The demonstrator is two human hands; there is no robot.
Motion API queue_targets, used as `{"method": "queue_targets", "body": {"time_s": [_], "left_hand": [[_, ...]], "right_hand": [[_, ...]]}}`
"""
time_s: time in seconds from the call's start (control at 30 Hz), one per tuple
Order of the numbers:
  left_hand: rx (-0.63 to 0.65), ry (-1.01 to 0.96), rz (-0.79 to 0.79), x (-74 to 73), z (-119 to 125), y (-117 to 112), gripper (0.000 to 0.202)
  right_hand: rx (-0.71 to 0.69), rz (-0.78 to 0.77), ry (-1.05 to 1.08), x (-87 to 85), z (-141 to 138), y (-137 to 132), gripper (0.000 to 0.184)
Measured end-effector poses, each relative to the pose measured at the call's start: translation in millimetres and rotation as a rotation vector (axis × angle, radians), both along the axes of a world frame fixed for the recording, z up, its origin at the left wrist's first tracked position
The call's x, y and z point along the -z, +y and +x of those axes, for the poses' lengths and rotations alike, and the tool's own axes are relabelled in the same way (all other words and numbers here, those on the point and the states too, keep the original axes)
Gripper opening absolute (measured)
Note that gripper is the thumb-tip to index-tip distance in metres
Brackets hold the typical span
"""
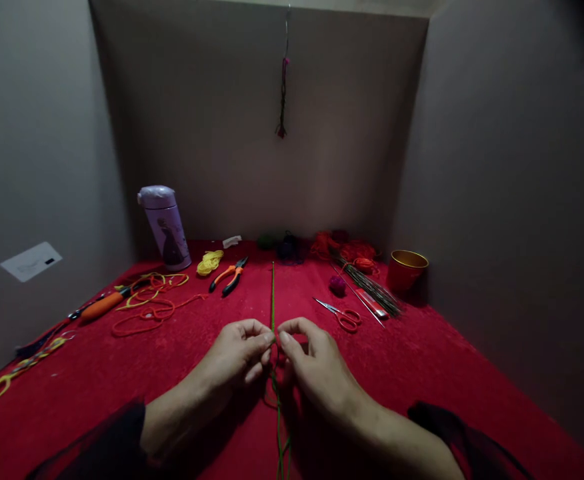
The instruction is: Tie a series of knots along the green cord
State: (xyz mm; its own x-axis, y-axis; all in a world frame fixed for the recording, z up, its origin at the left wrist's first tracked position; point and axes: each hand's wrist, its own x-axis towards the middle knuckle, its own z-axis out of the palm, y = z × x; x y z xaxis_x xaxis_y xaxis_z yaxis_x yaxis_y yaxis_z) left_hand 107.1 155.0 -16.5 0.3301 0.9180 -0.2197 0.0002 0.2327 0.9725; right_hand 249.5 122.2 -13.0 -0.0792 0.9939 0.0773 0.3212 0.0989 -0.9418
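Note:
A thin green cord (273, 293) runs straight toward me down the middle of the red cloth, its far end upright in the view near the back. My left hand (245, 350) pinches the cord between thumb and forefinger. Just to the right, my right hand (312, 353) has thumb and forefinger pressed together close beside the cord; what lies between these fingertips is too small to make out. Below the hands, loose green strands (279, 420) hang down toward the front edge of the view.
Pliers (231, 275) and yellow yarn (210, 262) lie left, near a purple bottle (167, 230). Scissors (341, 315), a bundle of thin stems (372, 285) and a red pot (406, 272) are right. Orange cord (147, 320) lies left. A braided piece (283, 100) hangs on the back wall.

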Motion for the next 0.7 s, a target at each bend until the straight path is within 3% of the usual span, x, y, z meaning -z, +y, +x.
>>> {"method": "queue_targets", "body": {"time_s": [0.1,0.2,0.33,0.47,0.57,0.7], "left_hand": [[-0.002,0.05,0.027,-4.0,1.3,-2.4,0.028],[-0.009,0.078,0.068,-7.7,2.9,-4.5,0.028],[-0.051,0.149,0.123,-7.6,4.5,-5.0,0.024],[-0.047,0.22,0.198,-0.9,3.7,-4.3,0.016],[-0.038,0.315,0.305,2.3,1.5,-4.1,0.013],[-0.057,0.563,0.479,-5.1,-0.9,-7.7,0.017]], "right_hand": [[-0.261,-0.291,0.303,5.2,2.4,11.9,0.028],[-0.384,-0.36,0.392,5.7,4.5,15.0,0.028],[-0.265,-0.417,0.311,4.4,5.4,15.8,0.02],[-0.139,-0.302,0.148,10.9,5.3,20.9,0.017],[-0.129,-0.25,0.09,16.6,6.2,23.8,0.02],[-0.134,-0.241,0.088,20.4,7.9,24.7,0.018]]}}
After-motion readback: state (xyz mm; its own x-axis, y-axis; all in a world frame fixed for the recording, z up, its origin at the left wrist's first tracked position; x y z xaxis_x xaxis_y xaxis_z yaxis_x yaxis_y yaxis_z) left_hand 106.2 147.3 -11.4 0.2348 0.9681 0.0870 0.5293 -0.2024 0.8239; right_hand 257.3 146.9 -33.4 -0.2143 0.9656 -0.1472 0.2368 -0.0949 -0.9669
